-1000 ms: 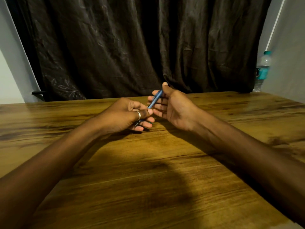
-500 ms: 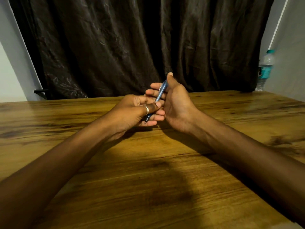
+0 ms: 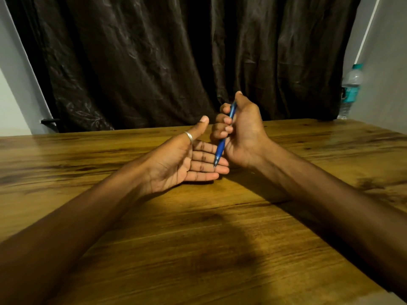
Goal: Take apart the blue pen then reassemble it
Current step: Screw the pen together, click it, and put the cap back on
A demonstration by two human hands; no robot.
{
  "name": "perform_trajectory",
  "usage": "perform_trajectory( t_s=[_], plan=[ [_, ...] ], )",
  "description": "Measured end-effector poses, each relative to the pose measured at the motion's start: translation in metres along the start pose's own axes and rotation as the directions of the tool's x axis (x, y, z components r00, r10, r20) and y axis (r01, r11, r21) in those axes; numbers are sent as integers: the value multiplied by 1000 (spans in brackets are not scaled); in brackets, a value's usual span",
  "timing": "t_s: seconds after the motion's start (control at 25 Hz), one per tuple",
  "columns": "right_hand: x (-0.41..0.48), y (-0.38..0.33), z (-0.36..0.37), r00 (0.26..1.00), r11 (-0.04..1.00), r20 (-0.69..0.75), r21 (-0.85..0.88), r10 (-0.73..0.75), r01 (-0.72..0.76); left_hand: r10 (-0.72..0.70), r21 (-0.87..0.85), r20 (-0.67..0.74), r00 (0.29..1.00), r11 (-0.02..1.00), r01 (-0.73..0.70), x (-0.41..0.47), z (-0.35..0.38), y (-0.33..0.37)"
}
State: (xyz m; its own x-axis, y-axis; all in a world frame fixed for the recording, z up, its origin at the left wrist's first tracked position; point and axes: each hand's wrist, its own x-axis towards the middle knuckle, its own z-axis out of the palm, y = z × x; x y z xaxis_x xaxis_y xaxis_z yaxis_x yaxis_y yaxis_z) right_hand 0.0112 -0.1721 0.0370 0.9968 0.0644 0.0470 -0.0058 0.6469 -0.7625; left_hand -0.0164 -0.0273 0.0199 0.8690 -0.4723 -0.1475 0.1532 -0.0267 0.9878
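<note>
The blue pen (image 3: pixel 221 147) is held nearly upright, slightly tilted, with its tip pointing down. My right hand (image 3: pixel 243 130) is wrapped around its upper half, thumb up along the barrel; the fingers hide the pen's middle. My left hand (image 3: pixel 182 159) lies palm up just left of it, fingers spread flat and thumb raised, with a silver ring on the thumb. The pen's tip hovers over my left fingertips. I cannot tell if it touches them. The pen looks whole.
The hands are over a wooden table (image 3: pixel 198 249). A dark curtain (image 3: pixel 176 58) hangs behind the table's far edge. A clear water bottle (image 3: pixel 350 91) with a teal label stands at the far right by the wall.
My left hand has let go of the pen's lower end and opened flat, palm up. My right hand has closed its fingers around the pen and turned it more upright.
</note>
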Motion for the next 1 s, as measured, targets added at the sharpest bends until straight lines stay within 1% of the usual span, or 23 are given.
perform_trajectory(
  t_s=[0.12,0.36,0.56,0.76,1.0],
  plan=[
    [-2,-4,0,999,999,23,25,-33,32,-37,-15,82,996,999,38,-1,0,-1],
    [-5,-5,0,997,997,18,0,-81,81,-32,-72,128,991,997,42,-2,0,0],
    [-5,-5,1,994,994,30,-23,-107,108,-30,-90,138,990,995,43,-2,2,-1],
    [-5,-5,1,994,994,45,-41,-102,104,-34,-83,157,987,995,47,-2,2,-1],
    [-5,-5,2,994,994,46,-42,-101,103,-30,-68,148,988,997,40,-1,2,-1]
  ],
)
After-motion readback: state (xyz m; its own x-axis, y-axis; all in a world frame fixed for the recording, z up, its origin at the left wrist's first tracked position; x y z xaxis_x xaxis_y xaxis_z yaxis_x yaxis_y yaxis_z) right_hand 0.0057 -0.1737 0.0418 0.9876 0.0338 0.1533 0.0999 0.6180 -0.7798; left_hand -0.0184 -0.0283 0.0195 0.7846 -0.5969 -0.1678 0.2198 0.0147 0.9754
